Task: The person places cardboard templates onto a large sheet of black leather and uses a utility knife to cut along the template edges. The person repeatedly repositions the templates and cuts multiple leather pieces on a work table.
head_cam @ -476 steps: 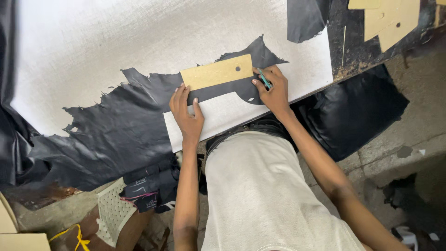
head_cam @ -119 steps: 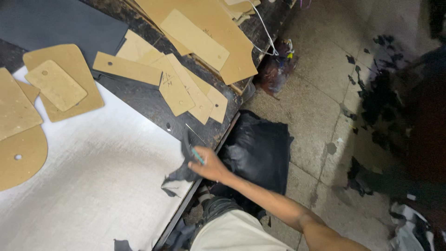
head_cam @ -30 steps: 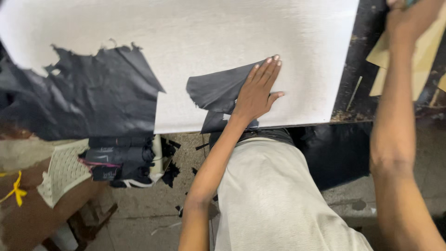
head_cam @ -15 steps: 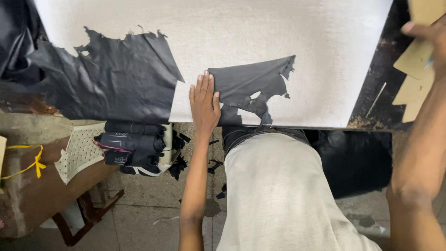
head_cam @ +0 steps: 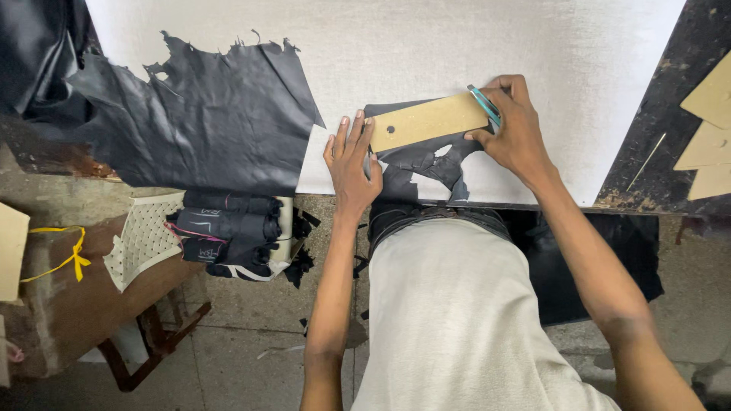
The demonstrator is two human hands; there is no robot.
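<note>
Pressing flat on the left end of the template (head_cam: 431, 122), the left hand (head_cam: 352, 158) is spread open, its fingertips on the card and the black scrap (head_cam: 422, 164) beneath. The right hand (head_cam: 516, 128) is closed around a teal cutter (head_cam: 484, 104), held at the template's right end. Half a second ago the right hand was raised off to the side by the spare cards and the scrap lay bare under the left hand alone — now the template is laid across the scrap's upper part, so marking or cutting round its edge is judged to be starting. The scrap rests on the white sheet (head_cam: 457, 38) near the desk's front edge. A larger hide (head_cam: 213, 122) lies to the left, apart; more cards (head_cam: 712, 137) sit at far right. Rolled dark bundles (head_cam: 228, 236) rest on a stool below.
</note>
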